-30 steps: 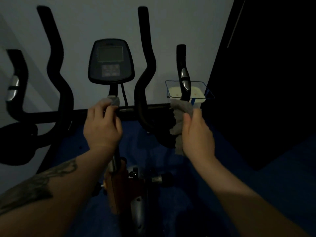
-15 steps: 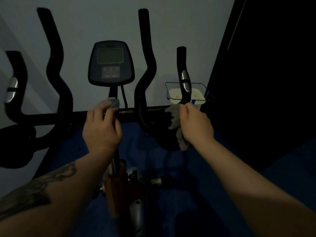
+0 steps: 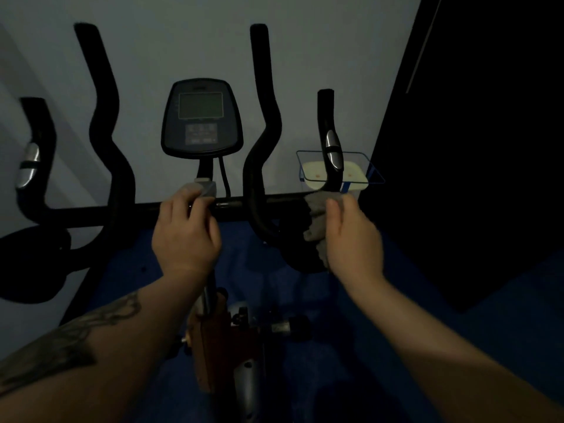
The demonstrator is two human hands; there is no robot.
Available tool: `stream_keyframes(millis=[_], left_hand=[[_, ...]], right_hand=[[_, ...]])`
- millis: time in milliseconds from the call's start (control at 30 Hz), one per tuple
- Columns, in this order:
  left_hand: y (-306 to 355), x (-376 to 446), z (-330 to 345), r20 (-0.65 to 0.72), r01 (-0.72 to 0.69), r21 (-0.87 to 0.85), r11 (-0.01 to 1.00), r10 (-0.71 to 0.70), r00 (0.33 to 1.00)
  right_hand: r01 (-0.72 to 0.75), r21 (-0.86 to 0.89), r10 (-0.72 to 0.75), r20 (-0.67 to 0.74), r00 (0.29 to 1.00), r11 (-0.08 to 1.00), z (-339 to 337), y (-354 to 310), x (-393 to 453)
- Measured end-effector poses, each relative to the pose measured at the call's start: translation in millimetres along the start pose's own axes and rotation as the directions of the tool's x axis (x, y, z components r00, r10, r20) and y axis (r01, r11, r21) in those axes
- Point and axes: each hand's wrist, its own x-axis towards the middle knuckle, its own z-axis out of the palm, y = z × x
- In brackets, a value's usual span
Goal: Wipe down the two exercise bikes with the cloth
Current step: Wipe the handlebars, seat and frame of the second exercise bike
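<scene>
Head view: the right hand (image 3: 351, 236) clasps the cloth (image 3: 317, 221) round the grip (image 3: 328, 138), which rises straight above it. The left hand (image 3: 186, 230) clutches the bar (image 3: 91, 216).

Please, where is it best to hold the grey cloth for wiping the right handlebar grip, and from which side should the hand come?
Judging by its pose, grip the cloth at its bunched upper part, wrapped against the curved right handlebar; its tail hangs loose. Come from the right, as the right hand does.

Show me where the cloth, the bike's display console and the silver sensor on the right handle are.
cloth (image 3: 316, 213): head view, on the folds beside the right hand.
display console (image 3: 201, 117): head view, on its screen.
silver sensor (image 3: 332, 149): head view, on the metal pad.
</scene>
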Motion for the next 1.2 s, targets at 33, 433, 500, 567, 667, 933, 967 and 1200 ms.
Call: stream_keyframes(millis=[33, 433, 500, 567, 667, 933, 967, 1200], left_hand=[[-0.5, -0.2, 0.0, -0.001, 0.0, 0.002, 1.0, 0.0, 1.0], [-2.2, -0.8, 1.0, 0.0, -0.003, -0.018, 1.0, 0.003, 1.0], [-2.0, 0.2, 0.8, 0.004, -0.009, -0.011, 1.0, 0.009, 1.0], [-1.7, -0.9, 0.0, 0.019, 0.003, -0.015, 1.0, -0.003, 1.0], [-1.1, -1.8, 1.2, -0.005, 0.005, -0.017, 1.0, -0.006, 1.0], [-2.3, -0.6, 1.2, 0.002, -0.004, -0.012, 1.0, 0.004, 1.0], [-2.1, -0.9, 1.3, 0.006, 0.0, -0.012, 1.0, 0.0, 1.0], [-2.3, 0.3, 0.5, 0.024, 0.003, -0.006, 1.0, -0.003, 1.0]], right_hand=[[0.007, 0.053, -0.005, -0.031, 1.0, 0.999, -3.4, 2.7, -14.2], [-0.028, -0.099, 0.039, 0.11, 0.993, 0.995, -16.5, 1.0, 3.7], [-0.07, -0.193, 0.113, 0.224, 0.968, 0.979, -15.5, -9.4, 39.8], [-0.031, -0.315, 0.128, 0.291, 0.948, 0.949, -10.5, -19.1, 55.0], [-0.006, -0.286, 0.028, 0.072, 0.997, 0.958, -3.4, -6.2, 23.1], [-0.012, -0.365, 0.12, 0.277, 0.953, 0.931, -8.3, -12.6, 49.2], [-0.022, -0.329, 0.095, 0.208, 0.973, 0.944, -6.3, -6.9, 38.6], [-0.15, -0.207, 0.185, 0.163, 0.969, 0.967, -10.9, -1.5, 34.0]])
